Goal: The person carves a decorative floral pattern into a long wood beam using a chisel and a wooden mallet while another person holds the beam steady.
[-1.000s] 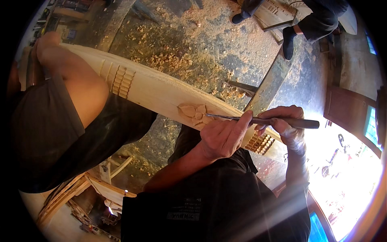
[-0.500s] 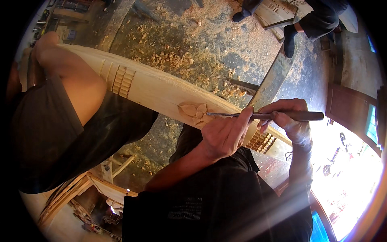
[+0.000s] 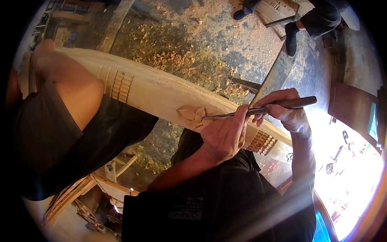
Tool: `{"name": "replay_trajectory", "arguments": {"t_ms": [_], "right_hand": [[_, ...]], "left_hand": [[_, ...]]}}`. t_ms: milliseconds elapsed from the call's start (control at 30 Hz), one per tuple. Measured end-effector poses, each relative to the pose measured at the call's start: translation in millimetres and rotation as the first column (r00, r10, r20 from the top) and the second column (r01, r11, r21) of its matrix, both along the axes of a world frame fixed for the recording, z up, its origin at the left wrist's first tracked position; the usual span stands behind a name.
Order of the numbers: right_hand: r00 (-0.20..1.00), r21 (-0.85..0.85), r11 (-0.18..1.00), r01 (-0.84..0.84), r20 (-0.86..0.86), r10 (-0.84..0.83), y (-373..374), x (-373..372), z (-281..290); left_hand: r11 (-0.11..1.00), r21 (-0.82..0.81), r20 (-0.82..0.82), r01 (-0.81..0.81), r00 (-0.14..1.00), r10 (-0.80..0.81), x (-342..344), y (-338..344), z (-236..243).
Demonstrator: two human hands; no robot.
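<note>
chisel point(image 3: 258, 109) lies almost level across your front, handle out to your right and the thin blade pointing left at the carved flower point(image 3: 192, 116) on the long pale plank point(image 3: 157, 90). your right hand point(image 3: 284, 109) is wrapped round the dark handle; your left hand point(image 3: 225, 135) is closed over the blade just behind the tip and is the nearer of the two to the carving, resting against the plank's edge. the tip sits touching or just beside the flower's right petal; you cannot tell which from here. the plank runs slantwise from upper left to lower right, so the chisel's line crosses it at a shallow angle. your knee point(image 3: 68, 84) lies over its left end. a comb-like cut pattern point(image 3: 262, 142) shows just under your left hand. wood chips point(image 3: 177, 60) cover the floor beyond, and another person's feet point(image 3: 290, 38) stand well apart.
</note>
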State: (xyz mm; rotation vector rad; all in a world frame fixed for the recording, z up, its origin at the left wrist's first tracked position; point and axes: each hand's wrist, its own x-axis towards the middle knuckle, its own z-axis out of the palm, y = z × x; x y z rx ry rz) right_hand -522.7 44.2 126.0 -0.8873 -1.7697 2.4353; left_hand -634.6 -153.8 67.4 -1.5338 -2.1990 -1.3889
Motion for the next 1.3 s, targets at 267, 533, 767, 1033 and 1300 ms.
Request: {"name": "replay_trajectory", "arguments": {"t_ms": [267,533,767,1033,1300], "right_hand": [[0.971,0.036,0.999,0.007,-0.240,0.002,-15,18,0],[0.978,0.374,0.924,0.083,-0.207,-0.004,-41,26,36],[0.913,0.498,0.844,0.200,-0.407,0.024,-18,-55,51],[0.952,-0.167,0.985,0.053,-0.290,-0.100,-11,-155,42],[0.891,-0.414,0.905,-0.101,-0.442,-0.103,-43,-211,21]], "left_hand": [[0.988,0.040,-0.060,0.152,0.987,-0.150,-5,-14,1],[0.971,-0.078,0.212,0.226,0.955,-0.205,-2,-34,47],[0.999,0.032,0.333,0.042,0.942,-0.051,-72,-41,59],[0.978,-0.053,0.440,0.201,0.884,-0.158,-130,-26,55],[0.969,-0.138,0.347,0.203,0.927,-0.145,-137,-30,45]]}}
